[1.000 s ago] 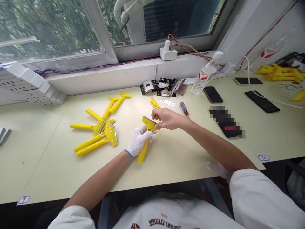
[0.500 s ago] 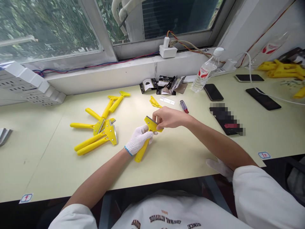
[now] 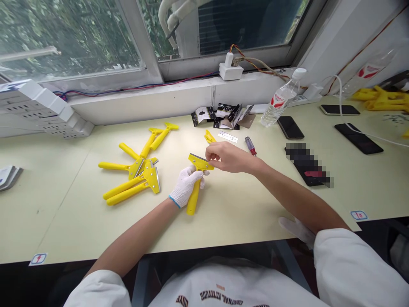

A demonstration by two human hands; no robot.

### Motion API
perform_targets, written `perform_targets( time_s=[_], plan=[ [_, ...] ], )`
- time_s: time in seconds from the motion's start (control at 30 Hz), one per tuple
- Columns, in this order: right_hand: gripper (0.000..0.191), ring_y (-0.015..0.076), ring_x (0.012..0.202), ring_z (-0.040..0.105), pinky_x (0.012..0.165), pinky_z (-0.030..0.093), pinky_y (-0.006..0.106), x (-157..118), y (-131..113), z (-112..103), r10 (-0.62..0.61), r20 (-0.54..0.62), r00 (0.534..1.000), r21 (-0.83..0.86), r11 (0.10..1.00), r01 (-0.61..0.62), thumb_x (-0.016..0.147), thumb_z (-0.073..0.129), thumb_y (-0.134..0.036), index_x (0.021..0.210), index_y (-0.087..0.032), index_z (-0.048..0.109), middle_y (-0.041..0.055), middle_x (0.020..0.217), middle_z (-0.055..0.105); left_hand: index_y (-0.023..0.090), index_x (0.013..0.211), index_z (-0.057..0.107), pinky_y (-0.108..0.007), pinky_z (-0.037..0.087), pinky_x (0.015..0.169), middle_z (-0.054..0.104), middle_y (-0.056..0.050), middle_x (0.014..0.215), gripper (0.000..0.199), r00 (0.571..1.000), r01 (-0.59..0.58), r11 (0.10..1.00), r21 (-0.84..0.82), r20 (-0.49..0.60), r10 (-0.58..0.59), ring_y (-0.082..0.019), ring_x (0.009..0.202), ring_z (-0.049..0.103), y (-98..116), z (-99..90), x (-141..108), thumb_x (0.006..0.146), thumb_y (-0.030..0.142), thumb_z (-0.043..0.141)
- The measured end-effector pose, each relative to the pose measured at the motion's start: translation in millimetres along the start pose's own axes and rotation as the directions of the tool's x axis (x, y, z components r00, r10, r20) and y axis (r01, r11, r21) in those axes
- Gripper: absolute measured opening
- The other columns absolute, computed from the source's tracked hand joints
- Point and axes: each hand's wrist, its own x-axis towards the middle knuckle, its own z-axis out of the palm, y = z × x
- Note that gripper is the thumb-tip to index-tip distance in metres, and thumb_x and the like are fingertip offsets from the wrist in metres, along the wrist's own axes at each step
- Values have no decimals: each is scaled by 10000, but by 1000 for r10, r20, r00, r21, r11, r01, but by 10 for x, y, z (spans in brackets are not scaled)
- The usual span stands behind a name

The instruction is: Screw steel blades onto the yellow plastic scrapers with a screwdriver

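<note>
The left hand [image 3: 185,185], in a white knit glove, is closed around the handle of a yellow scraper [image 3: 193,200], held just left of the middle of the desk. The bare right hand [image 3: 230,157] reaches across, its fingertips [image 3: 211,157] meeting the scraper's metal-edged head [image 3: 198,162]; whether they pinch it, I cannot tell. Both hands are together on this one tool. To their left lies a heap of yellow scrapers [image 3: 134,181]. Above them are a small yellow piece [image 3: 209,136], a red-handled screwdriver [image 3: 250,146] and black card packaging [image 3: 220,117]. A white glove [image 3: 295,230] shows beneath the right forearm, and a phone [image 3: 290,127] lies toward the upper right.
</note>
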Motion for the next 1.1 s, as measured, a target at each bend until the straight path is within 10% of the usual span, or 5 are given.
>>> perform_targets(
  time_s=[0.43, 0.9, 1.1],
  plan=[
    [147, 259, 996, 644, 756, 387, 362, 14, -120, 134, 143, 138, 980, -192, 975, -115, 1058, 578, -264, 957, -204, 667, 116, 1141, 735, 138, 1024, 717, -305, 471, 660, 677, -20, 702, 227, 998, 9, 993, 116, -68, -1, -151, 605, 585, 3, 25, -29, 872, 306, 702],
    [241, 223, 1042, 641, 837, 475, 321, 98, 4, 364, 352, -108, 930, 322, 897, -302, 811, 845, -288, 999, -217, 711, 57, 1122, 712, 141, 1044, 708, -287, 458, 588, 737, -53, 955, 265, 981, -133, 990, -37, -144, 126, -102, 567, 577, -74, 59, -44, 829, 296, 716],
    [178, 193, 859, 673, 676, 486, 286, 96, 62, 152, 282, 296, 913, 552, 729, -404, 826, 784, -264, 958, -219, 673, 42, 935, 754, 153, 1042, 668, -292, 472, 593, 724, -55, 957, 265, 994, -87, 996, 18, -64, 88, -105, 563, 580, -54, 59, -57, 848, 332, 692]
  ],
)
